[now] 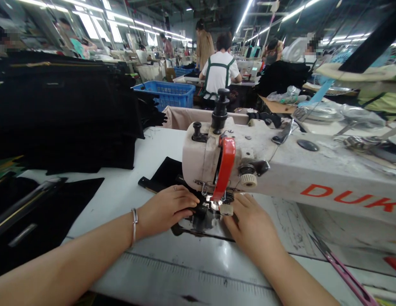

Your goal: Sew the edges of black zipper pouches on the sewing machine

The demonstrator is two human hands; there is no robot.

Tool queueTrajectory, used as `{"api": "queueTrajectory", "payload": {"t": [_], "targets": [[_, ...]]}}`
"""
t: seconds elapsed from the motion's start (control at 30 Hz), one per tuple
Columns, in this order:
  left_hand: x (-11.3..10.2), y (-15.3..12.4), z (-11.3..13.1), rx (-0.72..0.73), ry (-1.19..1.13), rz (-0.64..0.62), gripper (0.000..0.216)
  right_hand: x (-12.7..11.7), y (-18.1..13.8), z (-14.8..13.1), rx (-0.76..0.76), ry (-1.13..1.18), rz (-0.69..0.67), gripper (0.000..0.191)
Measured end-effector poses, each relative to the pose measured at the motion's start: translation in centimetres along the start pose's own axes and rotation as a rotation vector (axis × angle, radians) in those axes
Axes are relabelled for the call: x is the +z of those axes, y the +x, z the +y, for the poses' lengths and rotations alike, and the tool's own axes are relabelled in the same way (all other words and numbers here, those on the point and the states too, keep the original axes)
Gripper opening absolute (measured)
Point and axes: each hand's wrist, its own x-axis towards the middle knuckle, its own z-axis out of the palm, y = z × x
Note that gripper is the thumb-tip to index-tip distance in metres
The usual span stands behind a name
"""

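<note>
My left hand (pixel 169 207), with a ring and a silver bracelet, is closed on a black fabric piece (pixel 167 172) just left of the needle area. The fabric lies under the sewing machine (pixel 204 157), a zipper-like strip (pixel 149 185) along its near edge. My right hand (pixel 253 216) rests right of the presser foot, by a small ridged knob (pixel 226 210). Its fingers reach forward with the thumb apart, and the machine head hides some fingertips. A red lever guard (pixel 227 163) hangs over the lit needle area, where the needle itself is hard to make out.
Stacked black fabric pieces (pixel 64 114) fill the left, with another zippered black piece (pixel 51 212) nearer me. Pink-handled thread snips (pixel 346 272) lie at the right. A printed ruler (pixel 198 272) crosses the white table. Behind stand a blue basket (pixel 175 95) and a seated person (pixel 219 70).
</note>
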Motion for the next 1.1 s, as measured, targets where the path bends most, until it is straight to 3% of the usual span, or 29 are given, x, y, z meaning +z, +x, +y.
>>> {"api": "queueTrajectory", "payload": {"t": [0.17,0.27,0.4,0.57,0.77,1.1], "targets": [[0.4,0.7,0.9,-0.036,-0.075,0.074,0.008,0.0,0.0,-0.1,0.028,-0.08,-0.068,0.032],[0.8,0.8,1.7,-0.036,-0.077,0.113,0.009,0.6,-0.3,-0.8,-0.041,0.102,-0.037,0.013],[1.2,0.6,2.2,-0.052,-0.057,0.159,0.011,1.5,-0.1,-1.4,-0.113,0.194,0.005,0.002],[1.3,0.7,2.7,-0.007,0.002,0.162,0.014,1.3,0.1,-1.6,-0.23,0.146,0.066,0.018],[1.2,0.5,3.1,0.071,0.089,0.122,0.019,1.0,-0.6,-1.8,-0.082,0.239,0.014,0.007],[1.8,0.5,3.0,0.053,0.071,0.186,0.015,1.8,-0.7,-2.3,-0.168,0.276,0.063,0.017]]}}
